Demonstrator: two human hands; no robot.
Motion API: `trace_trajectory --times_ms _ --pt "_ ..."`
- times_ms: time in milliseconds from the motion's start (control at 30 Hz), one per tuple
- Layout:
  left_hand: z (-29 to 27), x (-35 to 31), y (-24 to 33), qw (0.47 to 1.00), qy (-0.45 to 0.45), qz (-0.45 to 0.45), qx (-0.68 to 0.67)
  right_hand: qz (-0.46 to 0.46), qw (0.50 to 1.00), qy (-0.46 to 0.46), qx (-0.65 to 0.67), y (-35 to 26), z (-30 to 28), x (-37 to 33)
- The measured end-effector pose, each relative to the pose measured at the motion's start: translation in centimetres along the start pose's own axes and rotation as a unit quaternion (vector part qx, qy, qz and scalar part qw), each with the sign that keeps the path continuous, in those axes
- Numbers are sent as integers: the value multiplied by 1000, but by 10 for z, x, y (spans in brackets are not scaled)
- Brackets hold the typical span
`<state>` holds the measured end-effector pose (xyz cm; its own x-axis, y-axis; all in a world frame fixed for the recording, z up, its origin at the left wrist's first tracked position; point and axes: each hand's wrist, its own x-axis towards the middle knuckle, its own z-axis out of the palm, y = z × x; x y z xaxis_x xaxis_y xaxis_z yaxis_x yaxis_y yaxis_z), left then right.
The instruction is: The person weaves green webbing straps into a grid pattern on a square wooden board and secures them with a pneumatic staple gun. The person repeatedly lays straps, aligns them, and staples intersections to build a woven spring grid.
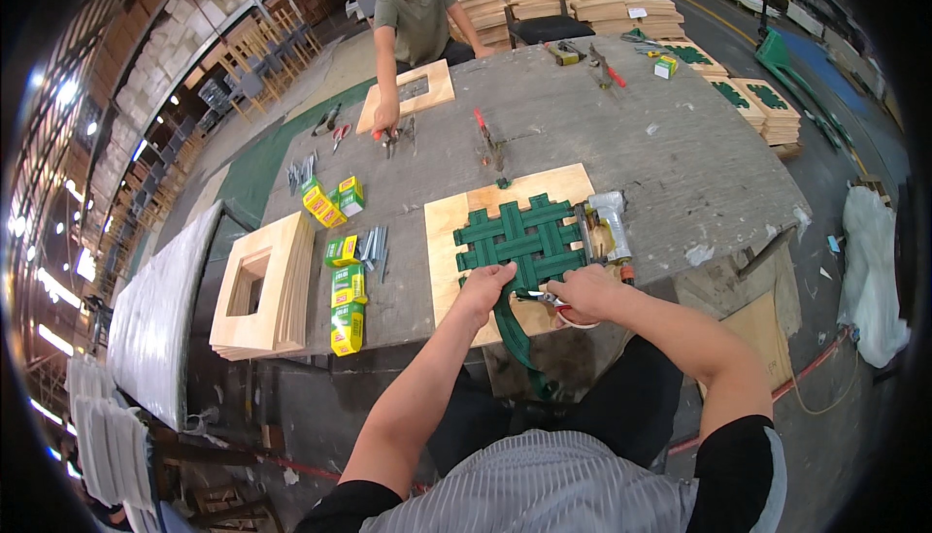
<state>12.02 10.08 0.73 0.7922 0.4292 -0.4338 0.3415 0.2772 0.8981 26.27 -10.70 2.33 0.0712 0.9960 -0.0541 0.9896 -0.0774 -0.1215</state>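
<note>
In front of me lies a square plywood panel (442,232) with green webbing straps (519,239) woven in a lattice over its middle. My left hand (487,290) pinches a strap at the lattice's near edge, and the loose strap end (515,339) hangs down past the table edge. Just to the right, my right hand (587,292) is closed round a pair of scissors (557,302), whose blades reach the strap beside my left fingers. A staple gun (610,222) rests against the panel's right side.
Left stands a stack of plywood frames (257,285) with square openings. Green-yellow boxes (348,283) and staple strips (374,247) lie beside it. Across the table, a person (417,14) handles another frame (427,86). Pliers (490,149) lie mid-table; finished-looking webbed panels (767,96) are stacked far right.
</note>
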Motion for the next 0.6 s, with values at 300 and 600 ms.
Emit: trace_trajectory --times_ms 300,600 --pt "-17 -42 15 988 -2 76 -136 120 963 168 175 9 -3 -24" --pt "-29 -114 -59 964 -17 13 -263 469 830 287 93 127 17 -101"
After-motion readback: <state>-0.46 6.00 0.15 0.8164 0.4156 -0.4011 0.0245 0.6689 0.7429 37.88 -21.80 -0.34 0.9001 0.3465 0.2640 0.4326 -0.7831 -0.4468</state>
